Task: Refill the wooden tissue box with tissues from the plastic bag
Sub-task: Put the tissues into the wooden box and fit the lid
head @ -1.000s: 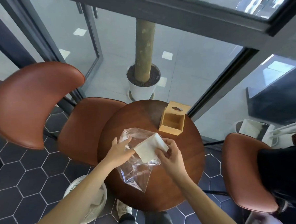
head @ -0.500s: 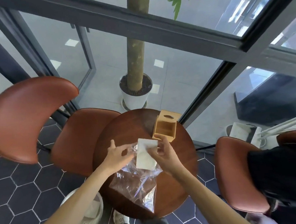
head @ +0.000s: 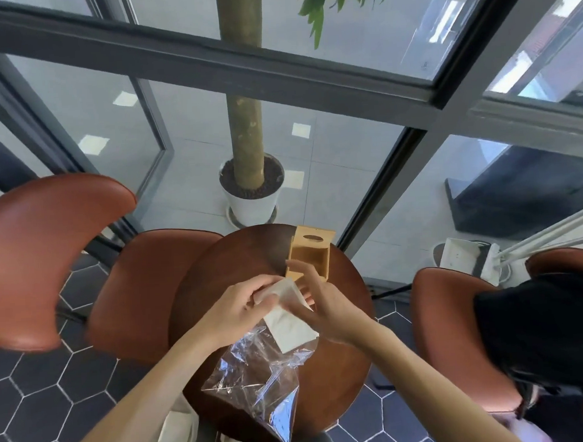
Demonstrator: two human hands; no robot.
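Observation:
A white stack of tissues [head: 290, 324] is held over the round wooden table [head: 215, 268], its upper end between both hands. My left hand [head: 240, 308] grips the stack's top left edge with curled fingers. My right hand [head: 318, 304] holds its right side, fingers bent round it. The clear plastic bag [head: 255, 385] hangs crumpled below the stack, toward the table's near edge; the stack's lower end looks to be at the bag's mouth. The wooden tissue box [head: 310, 258] lies on its side just beyond my hands, open face toward me, oval slot on its far panel.
Brown leather chairs stand at the left [head: 48, 253] and right [head: 458, 333]; a person in black [head: 542, 336] sits on the right one. A white potted tree [head: 253, 189] stands behind glass beyond the table. A white basket [head: 179, 429] sits on the floor by my left arm.
The tissue stack has come up out of the bag and nearer the wooden box. The bag now hangs lower. My left hand has shifted from the bag onto the stack.

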